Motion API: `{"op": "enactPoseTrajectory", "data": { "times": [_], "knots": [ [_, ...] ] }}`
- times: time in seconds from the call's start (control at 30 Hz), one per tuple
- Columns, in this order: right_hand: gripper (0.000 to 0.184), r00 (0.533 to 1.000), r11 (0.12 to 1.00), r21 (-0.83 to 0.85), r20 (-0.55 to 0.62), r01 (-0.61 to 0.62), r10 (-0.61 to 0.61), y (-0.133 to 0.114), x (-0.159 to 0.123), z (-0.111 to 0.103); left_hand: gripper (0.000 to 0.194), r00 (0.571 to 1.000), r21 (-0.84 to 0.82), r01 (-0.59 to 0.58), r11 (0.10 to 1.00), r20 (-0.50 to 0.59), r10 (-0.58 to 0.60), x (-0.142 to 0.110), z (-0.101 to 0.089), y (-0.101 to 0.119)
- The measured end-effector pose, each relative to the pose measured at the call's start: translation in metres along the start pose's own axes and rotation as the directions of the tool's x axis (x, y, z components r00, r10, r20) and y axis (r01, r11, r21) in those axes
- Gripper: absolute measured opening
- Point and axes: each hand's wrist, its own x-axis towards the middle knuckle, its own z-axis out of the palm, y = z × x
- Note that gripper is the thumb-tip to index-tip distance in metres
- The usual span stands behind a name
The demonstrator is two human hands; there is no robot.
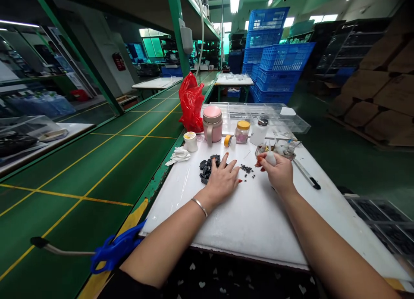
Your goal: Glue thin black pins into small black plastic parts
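The left hand (223,176) lies open, palm down and fingers spread, over the right side of the pile (205,170) of black parts; the index fingertip seems to touch it. The right hand (278,169), to the right of the pile, is closed around a small white bottle (271,158), thumb and fingers on its sides. The bottle looks light and probably gives a little under a squeeze, so a gentle grip on both sides should suit it. The black parts seem light and stiff, likely hard plastic, and are best picked up singly by their edges; the left hand hides some of them. Just right of the pile lie small dark rings (247,169), which would roll or slip easily and need a fingertip pinch.

Farther right of the pile, a basket (293,156) of small containers crowds the far side of the right hand, and a slim tool (306,174) lies past it. Beyond the pile on the bench (252,221) stand the mug (212,124), tape (227,141), jar (242,132) and flask (258,133). The tub (190,141) and glove (179,155) are to its far left, with the red bag (191,101) behind; the belt (123,157) runs left of it all
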Motion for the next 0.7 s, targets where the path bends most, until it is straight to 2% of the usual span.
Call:
{"op": "enactPoseTrajectory", "data": {
  "times": [0.1, 0.33, 0.43, 0.5, 0.57, 0.6, 0.67, 0.7],
  "knots": [
    [0.023, 1.000, 1.000, 0.006, -0.008, 0.002, -0.002, 0.000, 0.000, -0.003, 0.023, 0.999, 0.064, 0.041, 0.997, 0.008, -0.042, -0.001, 0.006, -0.004],
    [0.018, 0.998, 0.999, 0.017, 0.039, 0.049, -0.050, 0.004, 0.005, -0.004, 0.025, 0.987, 0.059, 0.147, 0.987, -0.069, -0.143, 0.004, 0.004, -0.016],
    [0.014, 0.997, 0.998, -0.003, 0.038, 0.069, -0.069, 0.004, 0.005, -0.004, 0.021, 0.988, 0.042, 0.128, 0.991, -0.088, -0.124, 0.005, -0.004, -0.017],
    [0.013, 0.997, 0.996, -0.046, 0.038, 0.076, -0.074, -0.001, 0.004, -0.006, 0.021, 0.979, -0.007, 0.138, 0.990, -0.151, -0.138, 0.006, -0.014, -0.021],
    [0.010, 0.997, 0.991, -0.113, 0.031, 0.072, -0.069, -0.005, 0.006, -0.008, 0.031, 0.969, -0.063, 0.161, 0.985, -0.178, -0.170, 0.013, -0.023, -0.033],
    [0.009, 0.998, 0.987, -0.150, 0.023, 0.065, -0.063, -0.006, 0.008, -0.009, 0.038, 0.971, -0.064, 0.197, 0.978, -0.121, -0.204, 0.019, -0.025, -0.043],
    [0.009, 0.999, 0.975, -0.214, 0.010, 0.052, -0.051, -0.005, 0.015, -0.011, 0.043, 0.946, -0.007, 0.323, 0.946, 0.011, -0.323, 0.031, -0.024, -0.069],
    [0.009, 0.999, 0.970, -0.239, 0.013, 0.049, -0.047, -0.004, 0.018, -0.012, 0.045, 0.935, 0.014, 0.345, 0.938, 0.087, -0.345, 0.036, -0.021, -0.084]
  ]
}}
